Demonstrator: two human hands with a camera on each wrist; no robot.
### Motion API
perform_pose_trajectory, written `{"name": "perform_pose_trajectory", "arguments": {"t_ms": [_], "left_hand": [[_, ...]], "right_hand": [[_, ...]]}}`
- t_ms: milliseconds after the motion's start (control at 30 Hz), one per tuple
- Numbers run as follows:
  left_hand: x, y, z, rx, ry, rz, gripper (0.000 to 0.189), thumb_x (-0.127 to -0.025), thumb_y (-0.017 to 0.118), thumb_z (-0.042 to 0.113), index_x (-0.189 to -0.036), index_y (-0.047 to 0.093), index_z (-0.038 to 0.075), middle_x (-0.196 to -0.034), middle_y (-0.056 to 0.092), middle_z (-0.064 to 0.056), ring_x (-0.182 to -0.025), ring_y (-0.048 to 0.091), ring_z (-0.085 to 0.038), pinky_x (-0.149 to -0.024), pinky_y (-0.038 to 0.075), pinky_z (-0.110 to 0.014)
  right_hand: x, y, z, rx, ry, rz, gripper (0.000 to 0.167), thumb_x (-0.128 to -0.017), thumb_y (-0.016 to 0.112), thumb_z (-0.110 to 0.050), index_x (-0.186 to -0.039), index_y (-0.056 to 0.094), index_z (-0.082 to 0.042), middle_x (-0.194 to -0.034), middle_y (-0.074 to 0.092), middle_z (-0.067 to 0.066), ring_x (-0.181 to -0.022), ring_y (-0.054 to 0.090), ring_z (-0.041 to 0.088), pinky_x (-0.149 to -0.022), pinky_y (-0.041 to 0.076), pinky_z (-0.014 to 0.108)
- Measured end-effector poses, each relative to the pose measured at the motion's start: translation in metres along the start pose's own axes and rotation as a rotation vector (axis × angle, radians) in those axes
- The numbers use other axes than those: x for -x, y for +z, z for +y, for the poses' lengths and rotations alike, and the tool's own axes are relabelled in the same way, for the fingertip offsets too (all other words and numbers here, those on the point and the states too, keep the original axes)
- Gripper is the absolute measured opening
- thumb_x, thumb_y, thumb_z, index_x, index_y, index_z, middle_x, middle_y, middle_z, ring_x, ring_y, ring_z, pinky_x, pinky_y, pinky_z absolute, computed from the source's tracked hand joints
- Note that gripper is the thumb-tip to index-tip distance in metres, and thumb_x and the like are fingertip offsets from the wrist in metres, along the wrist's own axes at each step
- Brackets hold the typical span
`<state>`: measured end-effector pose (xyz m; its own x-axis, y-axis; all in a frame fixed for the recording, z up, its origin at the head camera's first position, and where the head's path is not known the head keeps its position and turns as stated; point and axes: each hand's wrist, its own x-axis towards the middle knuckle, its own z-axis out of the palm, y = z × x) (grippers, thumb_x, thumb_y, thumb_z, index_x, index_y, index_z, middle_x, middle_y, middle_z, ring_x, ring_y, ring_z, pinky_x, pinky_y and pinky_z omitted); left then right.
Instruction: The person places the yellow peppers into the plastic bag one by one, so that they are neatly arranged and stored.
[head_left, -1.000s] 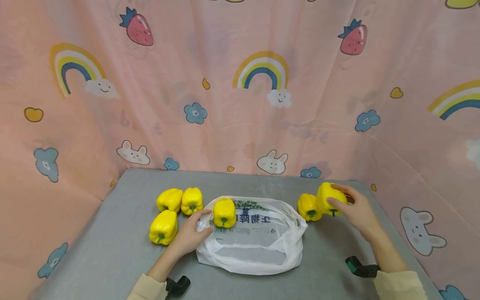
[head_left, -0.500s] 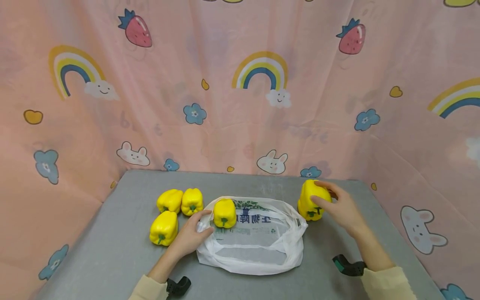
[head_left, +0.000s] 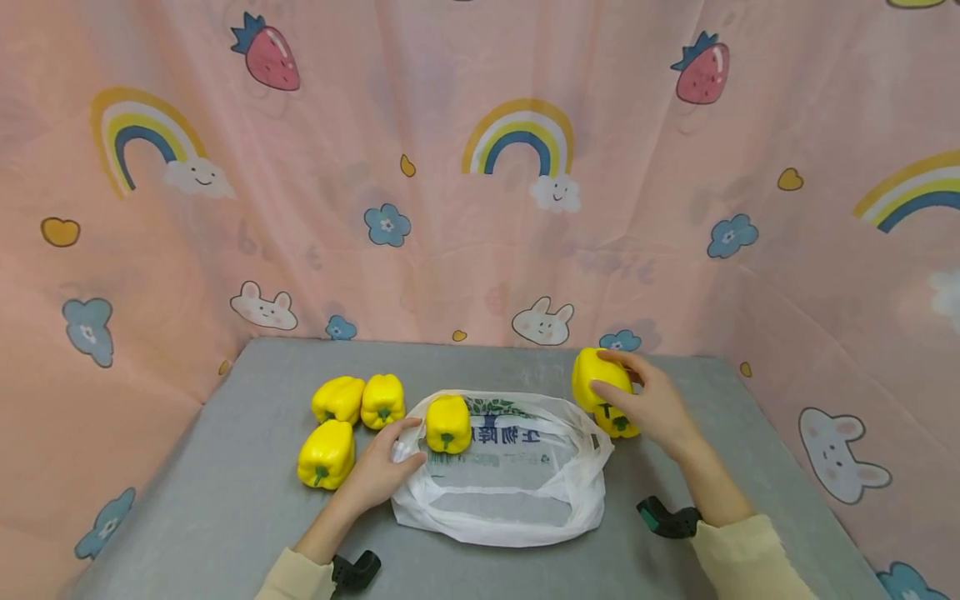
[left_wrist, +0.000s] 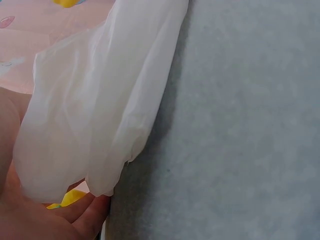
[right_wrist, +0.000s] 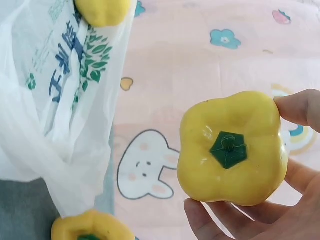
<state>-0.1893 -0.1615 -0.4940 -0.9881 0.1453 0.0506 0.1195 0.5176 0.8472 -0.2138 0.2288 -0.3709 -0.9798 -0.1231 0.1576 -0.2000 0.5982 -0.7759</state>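
Note:
In my right hand [head_left: 658, 405] I hold a yellow bell pepper [right_wrist: 231, 150] up, thumb on one side and fingers curled on the other. Its green stem faces the right wrist camera. Below it, a second pepper [head_left: 621, 425] rests on the table beside the bag, partly hidden in the head view. My left hand [head_left: 380, 467] grips the left rim of a white plastic bag [head_left: 498, 525], whose thin film [left_wrist: 95, 115] drapes over that hand. The bag's mouth is spread wide. Another yellow pepper [head_left: 448, 425] appears within the rim at the bag's far left.
Left of the bag, three more yellow peppers sit grouped: a back one [head_left: 339, 400], one nearer the bag [head_left: 383, 402] and a front one [head_left: 326, 454]. A pink patterned curtain [head_left: 420, 275] hangs behind the grey table [head_left: 225, 517].
My right hand has carried its pepper leftward and slightly up, from the right of the resting pepper to above it, near the bag's right rim. My left hand and the bag stay put.

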Motion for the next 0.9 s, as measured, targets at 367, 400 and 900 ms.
{"name": "perform_pose_trajectory", "arguments": {"t_ms": [367, 400, 900], "left_hand": [[0.000, 0.000, -0.001, -0.004, 0.001, 0.000, 0.051, -0.096, 0.071, 0.023, -0.143, 0.054, 0.012, -0.149, 0.051, -0.011, -0.142, 0.041, -0.036, -0.115, 0.030, -0.062], [0.000, 0.000, -0.001, -0.003, 0.003, 0.000, 0.051, -0.096, 0.071, 0.023, -0.143, 0.054, 0.012, -0.149, 0.051, -0.011, -0.142, 0.041, -0.036, -0.115, 0.029, -0.062], [0.000, 0.000, 0.001, -0.008, 0.002, 0.005, 0.051, -0.096, 0.071, 0.022, -0.143, 0.054, 0.012, -0.149, 0.051, -0.011, -0.142, 0.041, -0.036, -0.115, 0.029, -0.062]], "right_hand": [[-0.007, 0.021, -0.008, -0.044, -0.025, -0.018, 0.057, -0.097, 0.071, -0.030, -0.146, 0.052, -0.008, -0.146, 0.049, 0.019, -0.119, 0.053, 0.040, -0.086, 0.055, 0.044], [-0.008, 0.023, -0.008, -0.042, -0.033, -0.015, 0.056, -0.097, 0.071, -0.029, -0.146, 0.052, -0.008, -0.146, 0.050, 0.019, -0.118, 0.054, 0.040, -0.088, 0.055, 0.045], [-0.011, 0.053, -0.017, -0.093, -0.043, -0.061, 0.054, -0.095, 0.072, -0.024, -0.143, 0.054, -0.008, -0.143, 0.053, 0.018, -0.115, 0.057, 0.037, -0.086, 0.059, 0.042]]}}
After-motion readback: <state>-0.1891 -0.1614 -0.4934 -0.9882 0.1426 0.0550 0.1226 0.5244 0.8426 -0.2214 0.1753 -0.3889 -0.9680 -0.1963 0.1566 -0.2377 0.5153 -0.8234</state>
